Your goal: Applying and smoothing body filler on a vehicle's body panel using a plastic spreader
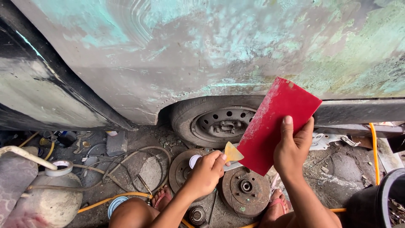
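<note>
**Two tools met edge to edge below the sanded panel**

Two bare hands were held low in front of the car wheel [222, 122], each closed on a flat tool. A red board [276, 122], rectangular, rigid and thin, was gripped by the right hand [293, 147]: the thumb was laid along its face, and the other fingers were wrapped out of sight behind it. Its long axis ran on a slant, from the lower corner near the left hand up towards the car body panel [219, 46] above the wheel. Pale dusty smears were seen on its matt face.

A small yellow spreader [233, 153], translucent and wedge-shaped, was pinched between the fingertips of the left hand [207, 171], its broad edge touching the lower left edge of the board. The board therefore lay directly to the right of the left-hand fingers, the left hand being the nearer to the meeting edge.

Above the wheel, the panel was seen rubbed to grey metal with patchy green and cream filler. Below the wheel, rusty brake drums [246, 190], hoses and wires lay on the dirt floor, and a roll of tape [59, 167] lay well to its left.
</note>
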